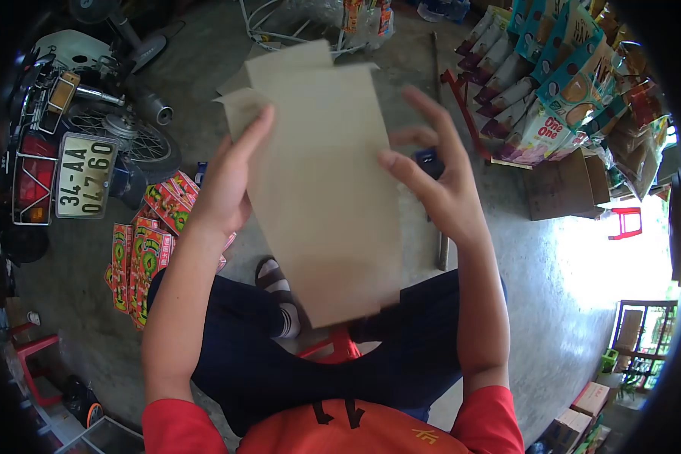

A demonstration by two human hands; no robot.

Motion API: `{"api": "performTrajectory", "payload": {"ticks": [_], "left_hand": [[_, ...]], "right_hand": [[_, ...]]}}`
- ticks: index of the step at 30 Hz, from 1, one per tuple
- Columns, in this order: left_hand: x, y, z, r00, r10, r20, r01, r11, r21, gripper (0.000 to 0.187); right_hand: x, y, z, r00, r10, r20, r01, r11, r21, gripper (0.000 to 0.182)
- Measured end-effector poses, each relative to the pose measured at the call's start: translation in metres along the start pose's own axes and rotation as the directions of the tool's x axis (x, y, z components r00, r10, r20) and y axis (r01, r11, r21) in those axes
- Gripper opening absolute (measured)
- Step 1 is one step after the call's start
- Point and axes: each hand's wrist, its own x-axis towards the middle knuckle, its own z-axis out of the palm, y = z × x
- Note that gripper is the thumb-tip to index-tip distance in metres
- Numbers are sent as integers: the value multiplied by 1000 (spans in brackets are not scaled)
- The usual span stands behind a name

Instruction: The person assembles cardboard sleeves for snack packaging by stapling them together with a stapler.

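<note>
A flat piece of plain tan cardboard (pixel 321 181), slightly blurred, is held up above my lap, with small flaps sticking out at its top end. My left hand (pixel 238 170) grips its left edge, the thumb lying on the front face and the fingers hidden behind. At the right edge, my right hand (pixel 439 170) has its fingers spread apart, and its thumb tip is close to the cardboard; whether it touches is unclear.
Red printed packs (pixel 147 257) lie on the floor at the left, below a motorbike (pixel 91 144). Hanging snack bags (pixel 560 83) and an open cardboard box (pixel 556 185) stand at the right. A wire rack (pixel 268 26) is at the top.
</note>
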Motion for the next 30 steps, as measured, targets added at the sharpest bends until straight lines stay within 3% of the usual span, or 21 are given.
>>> {"api": "performTrajectory", "payload": {"ticks": [3, 4, 7, 10, 13, 14, 15, 16, 17, 18, 23, 27, 30], "left_hand": [[2, 10, -4, 997, 18, -74, -22, 998, -51, 56], [3, 9, -4, 996, 18, -82, -26, 995, -95, 56], [-3, 6, 5, 997, -47, -68, 38, 990, -136, 53], [-10, -13, 1, 947, -220, 236, 199, 974, 107, 47], [-21, -18, 22, 935, -285, 211, 241, 947, 211, 41], [-17, -21, 18, 941, -286, 182, 258, 952, 163, 40], [-11, -23, 13, 958, -249, 146, 234, 966, 110, 40], [-4, -23, 8, 972, -210, 107, 205, 977, 60, 40], [1, -21, 3, 983, -170, 65, 170, 985, 11, 40], [1, -15, 4, 995, -93, -23, 92, 996, -11, 41], [12, 3, -14, 991, 18, -134, -31, 995, -93, 33], [14, 4, -24, 991, 16, -136, -36, 989, -146, 33], [11, 3, -23, 994, -2, -107, -14, 988, -151, 33]], "right_hand": [[3, -1, -9, 938, 213, 272, -205, 977, -58, 30], [3, -1, -8, 940, 217, 261, -219, 975, -23, 28], [4, 4, -8, 970, 219, 106, -238, 946, 219, 27], [12, 24, -14, 965, 257, -45, -207, 858, 471, 30], [14, 18, -13, 937, 273, -218, -183, 915, 359, 35], [13, 14, -13, 935, 207, -289, -169, 974, 151, 39], [12, 17, -11, 936, -27, -350, -16, 993, -119, 40], [12, 23, -9, 898, -270, -347, 127, 915, -383, 42], [12, 26, -5, 820, -499, -280, 245, 748, -617, 43], [9, 21, -1, 813, -532, -237, 311, 740, -597, 46], [-6, 12, 31, 722, -692, 29, 620, 627, -472, 50], [-17, 8, 54, 674, -715, 187, 679, 500, -537, 62], [-18, 12, 65, 654, -734, 184, 683, 469, -560, 67]]}}
